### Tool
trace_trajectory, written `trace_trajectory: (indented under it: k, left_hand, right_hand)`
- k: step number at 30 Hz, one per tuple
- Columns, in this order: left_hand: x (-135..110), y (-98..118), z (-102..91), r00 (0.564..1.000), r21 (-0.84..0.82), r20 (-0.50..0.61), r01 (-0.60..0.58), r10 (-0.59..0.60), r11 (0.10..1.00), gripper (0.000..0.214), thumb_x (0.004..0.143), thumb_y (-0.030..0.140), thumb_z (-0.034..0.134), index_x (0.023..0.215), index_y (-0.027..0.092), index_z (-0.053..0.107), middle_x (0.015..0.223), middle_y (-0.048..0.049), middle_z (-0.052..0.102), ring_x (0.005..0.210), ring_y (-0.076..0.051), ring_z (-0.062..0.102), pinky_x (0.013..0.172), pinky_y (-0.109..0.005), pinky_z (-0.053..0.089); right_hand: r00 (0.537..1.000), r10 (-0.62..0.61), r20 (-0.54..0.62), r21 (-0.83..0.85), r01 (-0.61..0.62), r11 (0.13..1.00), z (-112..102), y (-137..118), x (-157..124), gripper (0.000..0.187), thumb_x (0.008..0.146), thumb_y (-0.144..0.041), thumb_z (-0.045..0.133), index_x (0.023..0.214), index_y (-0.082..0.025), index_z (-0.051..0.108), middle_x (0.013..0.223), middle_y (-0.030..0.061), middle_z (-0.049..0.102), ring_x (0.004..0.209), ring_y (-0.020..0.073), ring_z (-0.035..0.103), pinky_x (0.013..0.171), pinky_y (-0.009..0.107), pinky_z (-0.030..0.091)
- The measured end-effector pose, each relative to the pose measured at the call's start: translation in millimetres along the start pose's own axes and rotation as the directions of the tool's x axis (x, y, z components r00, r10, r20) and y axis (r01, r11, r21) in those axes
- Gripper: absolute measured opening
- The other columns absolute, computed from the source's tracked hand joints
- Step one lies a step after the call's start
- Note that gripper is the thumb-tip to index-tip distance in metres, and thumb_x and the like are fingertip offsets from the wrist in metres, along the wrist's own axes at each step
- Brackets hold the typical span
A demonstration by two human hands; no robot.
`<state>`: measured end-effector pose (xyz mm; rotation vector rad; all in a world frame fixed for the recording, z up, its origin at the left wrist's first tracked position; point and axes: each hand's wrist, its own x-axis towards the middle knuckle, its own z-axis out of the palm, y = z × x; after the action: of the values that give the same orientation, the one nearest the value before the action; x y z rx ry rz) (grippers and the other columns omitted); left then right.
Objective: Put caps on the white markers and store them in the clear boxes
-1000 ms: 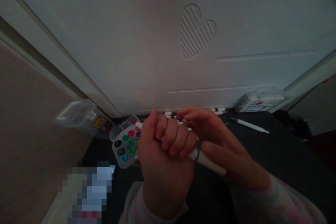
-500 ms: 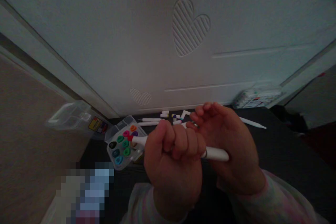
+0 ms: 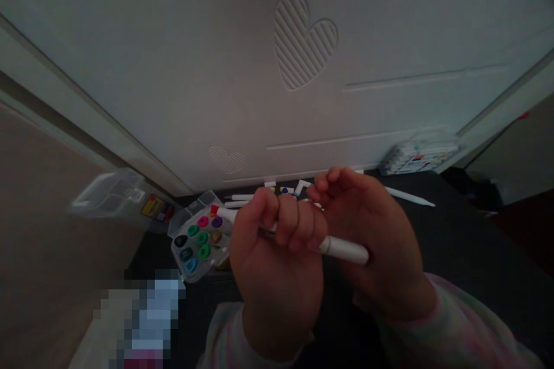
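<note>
My left hand (image 3: pixel 281 277) is wrapped in a fist around a white marker (image 3: pixel 346 249). The marker's red tip points left, and its middle is hidden by my fingers. On the right, my right hand (image 3: pixel 378 236) has its palm against the marker's back end, with its fingers loosely curved and not wrapped around it. Left of my hands, a clear plastic case (image 3: pixel 193 212) holds several markers upright, with green, blue, black, pink, purple and brown ends showing.
Several white caps (image 3: pixel 302 186) and pens (image 3: pixel 242 197) lie behind my hands on the dark tabletop (image 3: pixel 467 242). A white pen (image 3: pixel 411 196) rests at right, near a packed clear case (image 3: pixel 419 155). An empty-looking clear container (image 3: pixel 125 196) stands at left. Behind rises a white panel (image 3: pixel 194 69) with hearts.
Both hands and the marker have shifted slightly left in view, and the marker's tip now sits a little higher. The background has shifted slightly left too. The grip looks the same.
</note>
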<state>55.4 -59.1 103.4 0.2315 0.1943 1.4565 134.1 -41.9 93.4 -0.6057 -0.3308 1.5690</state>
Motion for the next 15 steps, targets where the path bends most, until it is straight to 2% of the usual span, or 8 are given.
trace_trajectory:
  k: [9,13,15]
  left_hand:
    - [4,-6,0.0,0.984,-0.014,-0.169,0.056,-0.057,0.998,0.018,0.078,0.017,0.041,0.059,0.015,0.041,0.056,0.0029,0.036,0.053,-0.007,0.037,0.054,-0.021,0.036]
    - [4,-9,0.8,0.973,0.004,-0.192,0.129,-0.126,0.992,0.023,0.081,0.02,0.038,0.059,0.015,0.041,0.055,0.0024,0.036,0.052,-0.007,0.037,0.053,-0.021,0.037]
    - [5,-5,0.3,0.975,0.006,-0.181,0.132,-0.129,0.991,0.024,0.082,0.021,0.037,0.059,0.015,0.041,0.054,0.0033,0.034,0.049,-0.006,0.036,0.05,-0.021,0.036]
  right_hand:
    - [0.998,-0.038,-0.043,-0.029,0.037,0.999,1,-4,1,0.023,0.08,-0.024,0.045,0.061,-0.017,0.056,0.065,-0.0009,0.049,0.061,0.0093,0.049,0.057,0.02,0.045]
    - [0.999,0.012,-0.051,-0.075,-0.016,0.997,-1,-4,3,0.022,0.08,-0.026,0.046,0.062,-0.018,0.057,0.066,-0.0009,0.05,0.061,0.0094,0.05,0.055,0.021,0.044]
    - [0.999,-0.021,-0.043,-0.103,0.016,0.995,-5,-11,8,0.02,0.079,-0.025,0.046,0.063,-0.019,0.056,0.068,-0.0009,0.051,0.062,0.0096,0.051,0.056,0.022,0.044]
